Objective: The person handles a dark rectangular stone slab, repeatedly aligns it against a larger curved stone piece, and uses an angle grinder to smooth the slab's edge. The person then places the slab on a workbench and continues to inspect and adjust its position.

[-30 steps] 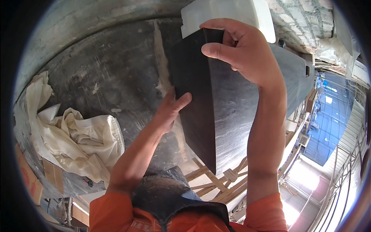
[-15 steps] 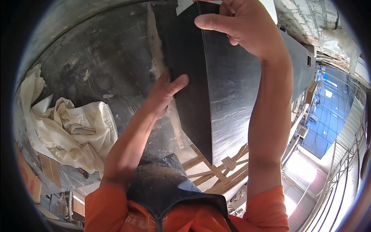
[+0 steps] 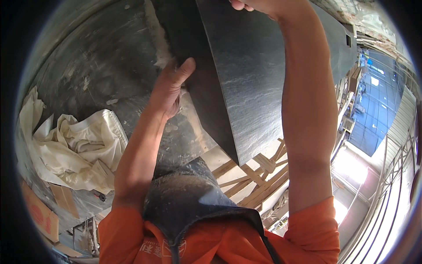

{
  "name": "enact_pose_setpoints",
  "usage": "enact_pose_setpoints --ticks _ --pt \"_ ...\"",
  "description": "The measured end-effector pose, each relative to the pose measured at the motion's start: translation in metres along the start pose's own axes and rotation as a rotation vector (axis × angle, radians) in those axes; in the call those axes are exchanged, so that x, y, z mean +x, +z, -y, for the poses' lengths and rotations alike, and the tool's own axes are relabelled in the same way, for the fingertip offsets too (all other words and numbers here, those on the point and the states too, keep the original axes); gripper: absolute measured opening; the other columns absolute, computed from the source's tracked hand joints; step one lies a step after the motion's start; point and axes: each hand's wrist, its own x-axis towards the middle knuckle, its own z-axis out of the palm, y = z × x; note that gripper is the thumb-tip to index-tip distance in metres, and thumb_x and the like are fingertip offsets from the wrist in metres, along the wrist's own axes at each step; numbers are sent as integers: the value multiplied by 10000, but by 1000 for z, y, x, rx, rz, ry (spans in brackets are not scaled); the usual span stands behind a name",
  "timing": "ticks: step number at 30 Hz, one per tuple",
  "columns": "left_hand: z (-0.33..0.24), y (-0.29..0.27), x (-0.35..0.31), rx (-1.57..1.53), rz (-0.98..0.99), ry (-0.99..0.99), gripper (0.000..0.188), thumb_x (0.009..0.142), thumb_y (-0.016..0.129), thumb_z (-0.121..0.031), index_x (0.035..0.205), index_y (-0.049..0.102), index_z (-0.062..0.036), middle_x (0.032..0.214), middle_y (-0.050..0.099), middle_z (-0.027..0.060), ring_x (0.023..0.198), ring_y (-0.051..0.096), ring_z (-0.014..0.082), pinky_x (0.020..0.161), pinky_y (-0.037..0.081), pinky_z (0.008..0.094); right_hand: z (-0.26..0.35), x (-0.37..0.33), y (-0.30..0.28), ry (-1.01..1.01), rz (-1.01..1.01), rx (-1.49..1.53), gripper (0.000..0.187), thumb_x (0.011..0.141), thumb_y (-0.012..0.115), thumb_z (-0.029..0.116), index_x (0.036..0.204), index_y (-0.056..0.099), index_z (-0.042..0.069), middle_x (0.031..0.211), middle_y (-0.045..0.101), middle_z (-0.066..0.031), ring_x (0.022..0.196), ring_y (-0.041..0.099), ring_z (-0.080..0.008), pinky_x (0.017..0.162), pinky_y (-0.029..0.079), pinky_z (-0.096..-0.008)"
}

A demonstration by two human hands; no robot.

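Observation:
A large black-grey panel (image 3: pixel 252 83) with a slate-like surface lies in front of me, narrowing to a point toward me. A straight edge divides its lighter right face from a darker strip (image 3: pixel 204 83) on the left. My left hand (image 3: pixel 167 90) is closed at the left border of this strip. Its thumb points up over the dark surface, while the other fingers are mostly hidden. Above the lighter face reaches my right hand (image 3: pixel 263 5), largely cut off by the upper border. A few curled fingertips show; what they touch is out of sight.
Left of the panel spreads a scuffed dark surface (image 3: pixel 110 66) with a pale smeared strip (image 3: pixel 158 35). Crumpled cream cloth (image 3: pixel 83 145) lies on it, near a cardboard box (image 3: pixel 39 209). Wooden slats (image 3: pixel 259 176) stand below the panel's tip. A rectangular hole (image 3: pixel 348 41) pierces its far right end.
The panel's dividing edge and tip have shifted up and left in view. My left hand has also moved up and left. My right hand has moved up, mostly out of view.

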Motion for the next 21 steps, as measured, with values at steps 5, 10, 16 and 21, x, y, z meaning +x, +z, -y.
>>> enact_pose_setpoints --ticks 5,10,16,21 --pt "6 1 4 -41 21 -23 661 976 713 -580 1377 636 -59 1177 748 57 1006 726 203 883 578 375 0 -10 -7 21 -35 24 530 813 851 211 1276 723 -14 886 729 -83 560 590 -148 504 471 -314" --pt "5 -6 7 -58 28 -40 621 985 708 -562 1343 657 -58 1150 754 77 998 736 208 886 583 385 -4 -6 -13 -37 37 92 552 785 853 209 1277 729 -10 935 755 -102 574 629 -166 522 513 -325" --pt "-2 -3 4 -78 63 -53 692 925 787 -571 1369 646 -59 1210 720 49 1097 677 209 953 536 434 -10 -4 -5 -86 -34 46 562 764 852 208 1269 733 -7 881 751 -115 582 671 -191 543 566 -336" --pt "-2 -12 10 -17 99 -74 664 934 770 -581 1359 654 -83 1251 703 47 1057 692 210 930 554 411 -12 9 -5 -6 8 23 545 758 845 206 1264 743 31 757 725 -110 557 671 -198 524 564 -334"
